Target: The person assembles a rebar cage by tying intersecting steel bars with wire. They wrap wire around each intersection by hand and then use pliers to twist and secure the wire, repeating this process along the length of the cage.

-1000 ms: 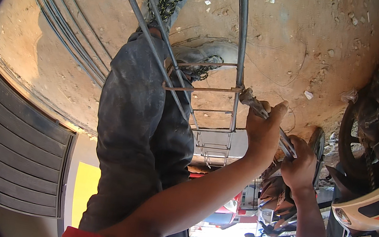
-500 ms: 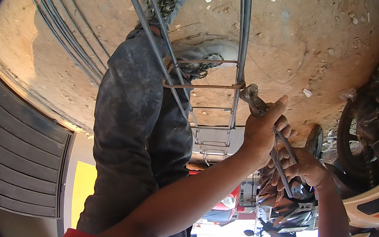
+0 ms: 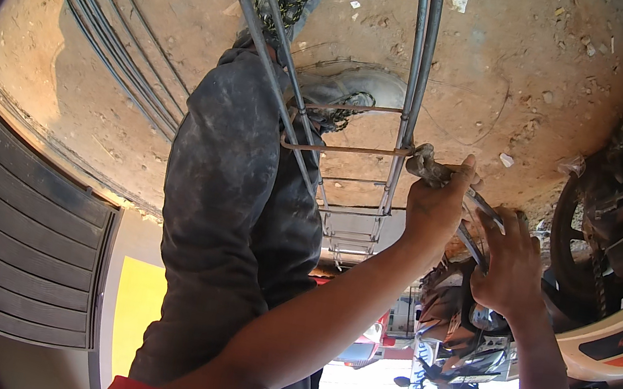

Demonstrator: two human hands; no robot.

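A pair of dark metal pincers [image 3: 430,169] has its jaws at the corner of a rusty stirrup [image 3: 350,150], where it meets the upright steel bars [image 3: 410,88] of a rebar cage. My left hand [image 3: 435,211] is closed around the pincers just behind the jaws, its thumb lying along them. Farther back, my right hand [image 3: 512,265] is at the ends of the two spread handles, its fingers loosely extended around them. Any tie wire in the jaws is too small to make out.
Legs in dusty dark trousers [image 3: 226,174] and grey shoes stand beside and behind the cage. Several long rods [image 3: 108,43] lie on the dirt ground at the left, near a dark slatted shutter [image 3: 24,232]. Motorcycles [image 3: 607,319] stand close at the right.
The cage and pincers sit slightly farther right in the view. My right hand has loosened from a curled grip to straighter fingers, and the handles are spread wider.
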